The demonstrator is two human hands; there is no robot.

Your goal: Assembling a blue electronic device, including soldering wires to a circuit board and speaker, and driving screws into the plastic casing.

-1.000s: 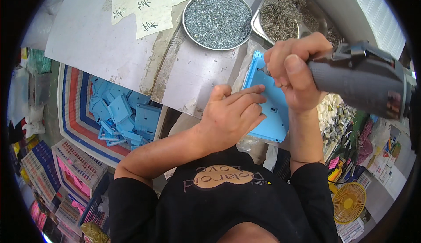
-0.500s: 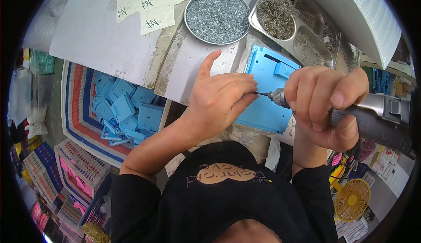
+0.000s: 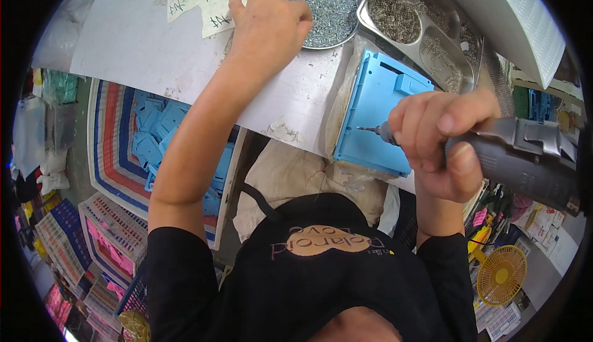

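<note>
My left hand [image 3: 270, 24] reaches over the left rim of a round metal dish [image 3: 356, 28] full of small silvery screws [image 3: 332, 11]. Its fingers are bent but apart, with thumb and forefinger over the screws; nothing shows between them. In my right hand [image 3: 435, 135] is a dark electric screwdriver [image 3: 525, 163], gripped around its front end. The thin bit [image 3: 367, 129] points left above a flat light-blue plastic panel [image 3: 374, 98]. That panel lies at the table's near edge, with a raised block at its far right.
Right of the dish stands a metal compartment tray [image 3: 426, 36] holding small springs. Handwritten paper [image 3: 216, 2] lies at the far left. Below the table on the left, a striped lined bin [image 3: 117, 150] holds several blue plastic parts [image 3: 148, 132]. A yellow fan [image 3: 501, 274] is at lower right.
My left hand has left the bit tip and moved up and left to the screw dish. My right hand still holds the screwdriver, nearly in place over the blue panel.
</note>
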